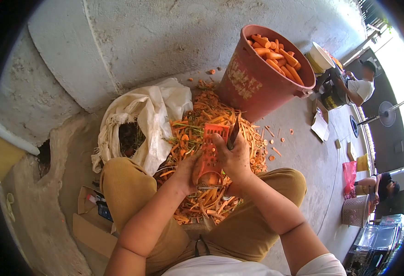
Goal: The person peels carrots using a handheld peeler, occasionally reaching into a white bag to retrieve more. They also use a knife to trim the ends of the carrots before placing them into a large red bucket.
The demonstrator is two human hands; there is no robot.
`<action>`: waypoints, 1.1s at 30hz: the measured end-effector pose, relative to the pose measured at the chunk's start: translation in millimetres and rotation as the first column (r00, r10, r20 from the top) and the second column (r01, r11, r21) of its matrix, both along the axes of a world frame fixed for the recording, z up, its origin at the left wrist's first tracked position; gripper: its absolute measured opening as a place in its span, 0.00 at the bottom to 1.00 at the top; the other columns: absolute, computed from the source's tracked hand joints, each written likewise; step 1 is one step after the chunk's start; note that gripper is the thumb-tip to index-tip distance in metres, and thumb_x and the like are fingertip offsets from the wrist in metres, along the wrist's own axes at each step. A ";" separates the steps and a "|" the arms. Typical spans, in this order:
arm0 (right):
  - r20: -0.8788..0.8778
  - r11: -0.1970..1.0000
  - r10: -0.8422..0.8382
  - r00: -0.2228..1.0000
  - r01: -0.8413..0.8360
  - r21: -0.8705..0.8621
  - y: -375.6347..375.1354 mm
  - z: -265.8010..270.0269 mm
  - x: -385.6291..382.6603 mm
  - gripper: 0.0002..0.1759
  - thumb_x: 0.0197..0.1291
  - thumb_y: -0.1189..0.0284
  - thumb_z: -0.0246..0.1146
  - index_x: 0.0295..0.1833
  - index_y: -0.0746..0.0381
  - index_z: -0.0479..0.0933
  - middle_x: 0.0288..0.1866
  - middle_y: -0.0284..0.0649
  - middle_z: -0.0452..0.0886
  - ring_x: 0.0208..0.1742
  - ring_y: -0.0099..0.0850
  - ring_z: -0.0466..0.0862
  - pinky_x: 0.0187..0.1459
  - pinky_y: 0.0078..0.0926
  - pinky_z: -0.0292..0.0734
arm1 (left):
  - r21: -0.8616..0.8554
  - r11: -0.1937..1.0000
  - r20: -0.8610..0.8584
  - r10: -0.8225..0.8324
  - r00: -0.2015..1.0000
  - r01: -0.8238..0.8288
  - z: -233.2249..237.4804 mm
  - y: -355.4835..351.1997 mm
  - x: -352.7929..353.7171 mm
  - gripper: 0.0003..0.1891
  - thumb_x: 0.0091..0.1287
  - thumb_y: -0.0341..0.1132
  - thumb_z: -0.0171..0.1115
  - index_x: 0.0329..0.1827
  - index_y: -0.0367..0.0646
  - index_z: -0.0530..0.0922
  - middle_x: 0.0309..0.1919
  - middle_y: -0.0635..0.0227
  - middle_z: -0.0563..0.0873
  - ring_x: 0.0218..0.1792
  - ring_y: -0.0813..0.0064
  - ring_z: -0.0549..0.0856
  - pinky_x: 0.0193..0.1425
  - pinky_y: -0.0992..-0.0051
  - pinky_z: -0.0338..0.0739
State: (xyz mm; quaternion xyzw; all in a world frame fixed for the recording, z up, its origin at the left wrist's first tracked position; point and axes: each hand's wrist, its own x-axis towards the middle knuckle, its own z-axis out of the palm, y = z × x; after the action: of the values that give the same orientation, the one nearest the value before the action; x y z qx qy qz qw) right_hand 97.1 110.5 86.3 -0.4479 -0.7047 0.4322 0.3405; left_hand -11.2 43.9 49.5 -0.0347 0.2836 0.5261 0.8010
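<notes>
Above the heap of carrot peelings [197, 112], both hands meet at an orange plastic piece full of holes [210, 152], which looks like a grater. My left hand [186, 175] is closed around its lower left side; some fingers are hidden behind it. My right hand [235, 158] has its thumb pressed on the plastic front. A dark, pointed knife blade [233, 133] sticks up from that same hand, its handle mostly hidden. A rounded orange part, perhaps a carrot, shows at the lower end of the plastic.
A large red bucket [257, 87] of peeled carrots [275, 55] stands beyond the heap. To the left lies an open white sack [153, 110]. A cardboard box [91, 232] sits by my left knee. Two people work at the right, near a fan [386, 113] and a woven basket [355, 210].
</notes>
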 end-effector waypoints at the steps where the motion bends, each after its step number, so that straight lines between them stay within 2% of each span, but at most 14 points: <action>1: -0.003 1.000 -0.008 1.000 0.008 0.020 1.4 -3.8 -0.1 0.12 0.55 0.69 0.58 0.33 0.67 0.68 0.19 0.44 0.73 0.20 0.26 0.70 0.22 0.27 0.66 | -0.008 1.000 -0.014 -0.010 1.000 0.010 1.0 -0.1 -0.3 0.18 0.66 0.45 0.41 0.49 0.42 0.70 0.40 0.64 0.78 0.39 0.73 0.79 0.37 0.70 0.78; 5: 0.054 0.979 -0.149 0.987 0.140 0.151 13.5 -0.8 -3.6 0.13 0.54 0.69 0.59 0.31 0.68 0.67 0.18 0.45 0.72 0.19 0.28 0.70 0.22 0.28 0.66 | 0.123 0.985 -0.017 -0.122 0.992 0.124 -11.1 -0.7 -5.1 0.19 0.66 0.46 0.42 0.49 0.41 0.70 0.35 0.65 0.80 0.35 0.73 0.80 0.36 0.71 0.78; 7: -0.045 0.936 -0.292 0.955 0.295 0.190 46.4 -1.7 4.4 0.13 0.54 0.69 0.59 0.31 0.68 0.67 0.19 0.46 0.72 0.20 0.28 0.71 0.23 0.28 0.66 | 0.258 0.938 -0.048 -0.226 0.973 0.231 -17.7 -7.8 -5.2 0.19 0.66 0.47 0.43 0.47 0.41 0.70 0.32 0.66 0.80 0.32 0.74 0.81 0.36 0.72 0.77; 9: 0.073 0.839 -0.481 0.874 0.435 0.328 87.6 -13.2 25.6 0.12 0.56 0.69 0.58 0.34 0.68 0.69 0.21 0.44 0.75 0.21 0.26 0.72 0.24 0.26 0.68 | 0.193 0.939 -0.145 -0.258 0.955 0.283 -13.6 -9.4 -3.1 0.19 0.65 0.47 0.44 0.44 0.40 0.72 0.29 0.64 0.80 0.28 0.73 0.81 0.36 0.73 0.77; 12: -0.241 0.853 -0.432 0.869 0.481 0.204 93.1 -0.4 35.4 0.11 0.58 0.68 0.56 0.33 0.65 0.72 0.19 0.32 0.74 0.19 0.17 0.70 0.21 0.18 0.66 | 0.128 0.967 -0.111 -0.208 0.972 0.222 -13.9 -7.7 -3.7 0.18 0.64 0.46 0.45 0.44 0.40 0.72 0.31 0.59 0.80 0.29 0.68 0.81 0.37 0.71 0.77; 14: -0.266 0.910 -0.336 0.903 0.385 0.156 72.9 11.1 23.7 0.11 0.57 0.67 0.56 0.31 0.65 0.71 0.18 0.30 0.73 0.18 0.16 0.69 0.20 0.17 0.65 | -0.022 0.999 -0.067 -0.039 0.997 0.037 -14.1 -3.1 -4.9 0.18 0.63 0.46 0.45 0.45 0.40 0.72 0.31 0.59 0.80 0.29 0.67 0.81 0.37 0.70 0.77; 16: -0.210 0.951 -0.217 0.953 0.255 0.174 41.9 21.8 12.6 0.11 0.57 0.65 0.56 0.31 0.63 0.71 0.18 0.28 0.71 0.18 0.15 0.69 0.19 0.14 0.64 | 0.020 1.000 0.042 -0.022 0.999 0.021 -21.7 0.3 -5.4 0.19 0.63 0.46 0.45 0.45 0.41 0.72 0.32 0.59 0.80 0.29 0.65 0.81 0.36 0.68 0.78; 18: -0.199 0.990 -0.141 0.970 0.138 -0.029 13.5 28.2 1.1 0.10 0.57 0.66 0.56 0.33 0.63 0.71 0.19 0.28 0.72 0.19 0.15 0.69 0.21 0.14 0.65 | 0.023 0.999 0.036 -0.049 0.998 0.048 -4.9 1.0 -5.4 0.18 0.64 0.44 0.42 0.47 0.40 0.70 0.34 0.57 0.80 0.30 0.62 0.81 0.34 0.64 0.78; 21: -0.283 0.995 -0.034 0.959 0.006 -0.100 -3.6 13.2 -5.7 0.12 0.56 0.68 0.58 0.37 0.66 0.70 0.21 0.34 0.74 0.20 0.23 0.72 0.22 0.21 0.68 | 0.110 0.994 0.127 -0.023 0.992 0.009 -14.9 1.7 -5.2 0.18 0.64 0.41 0.40 0.48 0.38 0.69 0.35 0.57 0.79 0.31 0.63 0.81 0.36 0.65 0.79; 24: 0.004 0.999 0.013 1.000 -0.013 0.052 -4.6 2.9 -3.7 0.11 0.55 0.69 0.59 0.35 0.66 0.69 0.19 0.38 0.73 0.18 0.26 0.71 0.21 0.23 0.67 | 0.013 0.998 0.175 0.054 0.983 -0.057 -9.2 -1.3 -4.1 0.17 0.64 0.38 0.40 0.48 0.36 0.69 0.36 0.56 0.79 0.32 0.65 0.81 0.37 0.67 0.78; 27: 0.041 0.987 -0.009 0.999 0.002 0.161 -6.6 4.4 -4.6 0.11 0.55 0.70 0.58 0.33 0.67 0.68 0.19 0.43 0.72 0.19 0.27 0.72 0.22 0.25 0.67 | -0.015 0.999 -0.008 0.035 0.999 -0.035 -10.1 -0.2 -1.7 0.17 0.64 0.39 0.41 0.47 0.35 0.69 0.37 0.58 0.79 0.33 0.67 0.81 0.37 0.68 0.78; 30: 0.092 0.943 -0.133 0.987 0.098 0.318 17.4 -9.1 1.0 0.10 0.55 0.71 0.58 0.34 0.67 0.68 0.20 0.43 0.74 0.19 0.30 0.73 0.22 0.26 0.68 | 0.099 0.989 -0.257 -0.078 0.963 0.106 -15.5 -0.2 -0.1 0.17 0.64 0.40 0.43 0.47 0.35 0.69 0.34 0.59 0.80 0.31 0.67 0.82 0.36 0.69 0.78; 32: 0.153 0.920 -0.334 0.930 0.286 0.269 47.9 12.1 7.8 0.09 0.55 0.71 0.57 0.35 0.67 0.68 0.21 0.45 0.75 0.21 0.33 0.75 0.23 0.28 0.68 | 0.169 0.963 -0.243 -0.166 0.956 0.211 -19.4 -4.9 1.6 0.17 0.64 0.41 0.43 0.46 0.36 0.70 0.32 0.60 0.80 0.30 0.67 0.82 0.35 0.69 0.78; 33: 0.099 0.819 -0.454 0.885 0.372 0.436 74.4 -7.2 19.0 0.09 0.55 0.72 0.57 0.35 0.67 0.69 0.22 0.47 0.76 0.22 0.35 0.77 0.24 0.29 0.69 | 0.202 0.944 -0.238 -0.209 0.949 0.259 -21.3 -7.0 2.4 0.18 0.64 0.42 0.44 0.45 0.36 0.70 0.31 0.60 0.80 0.29 0.67 0.82 0.34 0.69 0.78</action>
State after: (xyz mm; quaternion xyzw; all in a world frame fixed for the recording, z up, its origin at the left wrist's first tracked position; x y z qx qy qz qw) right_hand 116.1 184.9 79.2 -0.5509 -0.6942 0.1455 0.4398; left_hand -8.8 36.9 28.1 0.1493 0.3067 0.4566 0.8217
